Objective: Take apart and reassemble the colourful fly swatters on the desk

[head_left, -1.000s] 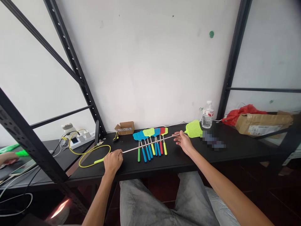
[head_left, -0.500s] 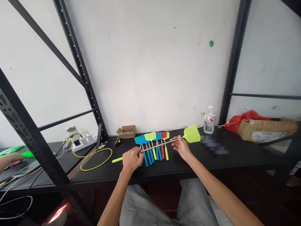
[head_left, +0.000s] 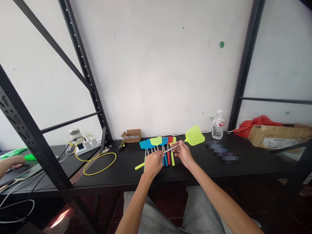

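Observation:
I hold a yellow-green fly swatter (head_left: 194, 135) with a telescopic metal rod over a black table (head_left: 126, 169). My left hand (head_left: 153, 162) is closed round the rod near its yellow handle, whose end sticks out to the left. My right hand (head_left: 183, 152) pinches the rod close to the mesh head, which is lifted off the table. The two hands are close together. Under them lies a row of several short swatters (head_left: 158, 143) with blue, green and red heads and coloured handles.
A small cardboard box (head_left: 132, 135) and a yellow cable loop (head_left: 98, 162) lie at the left. A water bottle (head_left: 217, 124), a red bag (head_left: 255, 123) and a brown parcel (head_left: 278, 135) stand at the right. Black rack posts (head_left: 83, 71) frame the table. Another person's hand (head_left: 11, 161) is far left.
My left hand has slid right along the rod toward my right hand, and the rod has become much shorter. The mesh head has risen off the table.

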{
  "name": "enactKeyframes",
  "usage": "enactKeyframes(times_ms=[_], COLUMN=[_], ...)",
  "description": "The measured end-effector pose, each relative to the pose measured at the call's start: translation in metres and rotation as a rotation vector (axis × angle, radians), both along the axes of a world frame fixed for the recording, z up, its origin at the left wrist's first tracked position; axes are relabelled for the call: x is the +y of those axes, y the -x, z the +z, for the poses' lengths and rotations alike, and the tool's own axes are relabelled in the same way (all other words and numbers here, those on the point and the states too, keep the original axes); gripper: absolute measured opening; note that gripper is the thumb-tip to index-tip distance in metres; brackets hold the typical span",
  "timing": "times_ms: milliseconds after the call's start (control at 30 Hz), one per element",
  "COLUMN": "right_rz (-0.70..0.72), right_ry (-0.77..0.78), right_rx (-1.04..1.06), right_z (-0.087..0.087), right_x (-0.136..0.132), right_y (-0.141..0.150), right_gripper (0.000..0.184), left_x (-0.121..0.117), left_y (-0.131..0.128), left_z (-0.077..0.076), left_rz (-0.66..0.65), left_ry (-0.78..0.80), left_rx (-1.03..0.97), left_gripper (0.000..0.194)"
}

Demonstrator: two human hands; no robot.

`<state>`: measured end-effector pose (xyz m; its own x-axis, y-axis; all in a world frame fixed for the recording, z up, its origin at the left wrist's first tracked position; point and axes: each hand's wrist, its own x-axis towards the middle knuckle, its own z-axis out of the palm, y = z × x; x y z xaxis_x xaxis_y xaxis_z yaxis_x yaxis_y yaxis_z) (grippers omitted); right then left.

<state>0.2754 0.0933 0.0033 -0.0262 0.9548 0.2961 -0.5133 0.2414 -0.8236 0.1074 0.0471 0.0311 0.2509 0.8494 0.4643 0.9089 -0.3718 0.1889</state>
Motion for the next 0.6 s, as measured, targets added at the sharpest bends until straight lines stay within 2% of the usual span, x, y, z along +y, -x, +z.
enactKeyframes(times_ms=[133, 233, 300, 467, 600], right_rz=[0.052, 0.087, 0.077, -0.092, -0.074], right_ry=[0.004, -0.013, -0.019, 0.003, 0.039], right_rx=[-0.063, -0.084, -0.071, 0.132, 0.15], right_z=[-0.005, -0.004, 0.002, 0.026, 0.036], right_x=[-0.008, -0.011, -0.01, 0.0, 0.006], right_y=[0.025, 0.034, 0.03, 0.002, -0.012], right_gripper=[0.042, 0.043, 0.041, 0.038, 0.037], left_x=[0.005, 0.006, 0.004, -0.011, -0.02], left_y=[-0.019, -0.021, -0.015, 0.011, 0.013], left_z=[0.002, 0.005, 0.005, -0.004, -0.015], left_rz=[-0.051, -0.097, -0.114, -0.009, 0.0], left_ry=[-0.023, -0.052, -0.059, 0.029, 0.061], left_rx=[-0.075, -0.123, -0.116, -0.039, -0.04], left_gripper=[0.032, 0.033, 0.033, 0.033, 0.041])
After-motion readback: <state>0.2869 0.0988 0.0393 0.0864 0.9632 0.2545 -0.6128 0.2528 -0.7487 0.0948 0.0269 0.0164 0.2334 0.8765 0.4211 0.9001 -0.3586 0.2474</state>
